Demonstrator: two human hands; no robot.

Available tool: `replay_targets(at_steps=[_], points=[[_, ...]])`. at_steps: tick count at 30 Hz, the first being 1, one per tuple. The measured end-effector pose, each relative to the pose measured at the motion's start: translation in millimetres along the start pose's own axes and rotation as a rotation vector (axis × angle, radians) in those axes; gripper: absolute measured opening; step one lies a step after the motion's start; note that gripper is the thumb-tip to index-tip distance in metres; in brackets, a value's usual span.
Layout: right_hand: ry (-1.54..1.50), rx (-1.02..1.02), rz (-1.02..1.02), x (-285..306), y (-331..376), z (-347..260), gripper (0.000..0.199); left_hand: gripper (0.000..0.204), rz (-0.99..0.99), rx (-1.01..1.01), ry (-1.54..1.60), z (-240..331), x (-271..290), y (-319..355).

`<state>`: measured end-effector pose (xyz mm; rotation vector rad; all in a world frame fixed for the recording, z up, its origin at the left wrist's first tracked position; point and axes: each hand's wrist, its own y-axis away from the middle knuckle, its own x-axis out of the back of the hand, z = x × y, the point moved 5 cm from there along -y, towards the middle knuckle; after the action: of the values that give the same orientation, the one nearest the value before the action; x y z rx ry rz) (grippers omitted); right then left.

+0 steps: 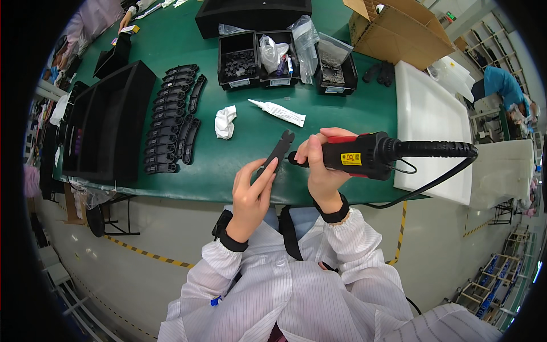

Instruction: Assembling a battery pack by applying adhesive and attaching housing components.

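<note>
My left hand (249,196) grips a thin black curved plastic part (280,149), tilted with its notched end up and away from me. In my right hand (326,181) is a black and red electric screwdriver (371,155), its thick cable running off to the right. The screwdriver's nose points left at the plastic part; whether the two touch, I cannot tell. Beyond my hands lie a white tube with a pointed nozzle (282,113) and a crumpled white tissue (225,122). Several similar black curved parts (166,125) are lined up on the table to the left.
Black bins (238,83) with small parts, pens and plastic bags stand at the back of the green table (250,165). Left is a black divided tray (132,122); right, a white foam tray (424,122) and a cardboard box (393,34). A co-worker's hand (125,21) shows far left.
</note>
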<state>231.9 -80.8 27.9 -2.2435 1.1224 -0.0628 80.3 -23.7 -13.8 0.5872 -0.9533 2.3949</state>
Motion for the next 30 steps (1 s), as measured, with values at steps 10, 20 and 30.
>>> replay_targets(at_steps=[10,20,30], points=[[-0.117,-0.084,0.048,-1.6,3.2,5.7,0.033,0.036,-0.014,0.056,0.07,4.3,-0.3,-3.6],[-0.118,-0.067,0.035,-1.6,4.7,1.1,0.032,0.034,-0.012,0.099,0.07,4.4,0.4,-3.4],[-0.061,-0.084,0.022,-0.9,4.2,6.8,0.031,0.033,-0.02,0.14,0.079,3.7,0.6,-4.2]])
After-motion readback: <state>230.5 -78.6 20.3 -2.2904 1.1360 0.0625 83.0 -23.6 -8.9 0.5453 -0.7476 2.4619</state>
